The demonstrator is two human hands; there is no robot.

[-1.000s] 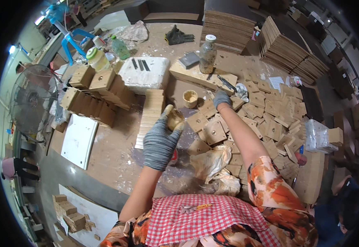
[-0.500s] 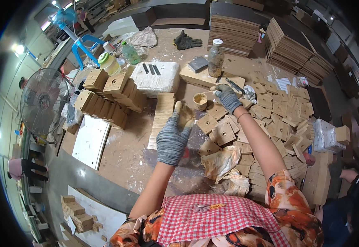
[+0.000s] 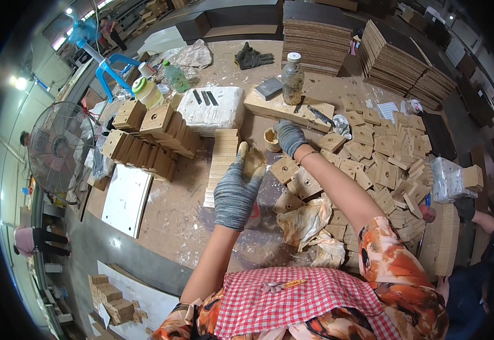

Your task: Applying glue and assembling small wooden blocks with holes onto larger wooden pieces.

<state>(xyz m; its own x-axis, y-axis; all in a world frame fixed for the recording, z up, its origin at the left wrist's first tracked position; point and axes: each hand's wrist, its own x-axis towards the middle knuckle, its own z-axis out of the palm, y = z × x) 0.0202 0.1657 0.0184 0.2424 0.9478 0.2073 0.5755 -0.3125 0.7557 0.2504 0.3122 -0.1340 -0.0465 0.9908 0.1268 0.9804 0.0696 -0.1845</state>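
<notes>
Worktable [image 3: 170, 224]: cup [image 3: 270, 141] beside right hand [image 3: 290, 137], grip unclear; left hand [image 3: 237, 194] clamping tan piece [image 3: 253, 162].

right hand [image 3: 290, 137] has shifted leftward, now at small cup [image 3: 270, 139], partly hiding it.

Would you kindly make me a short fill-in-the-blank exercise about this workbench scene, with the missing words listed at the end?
1. The left hand and the right hand both wear grey ____.
2. The hand nearest the small cup is the ____ one.
3. On the white block lie ____ short dark strips.
4. The tall bottle on the long wooden block has a ____ cap.

Missing words: gloves; right; three; white.
</notes>
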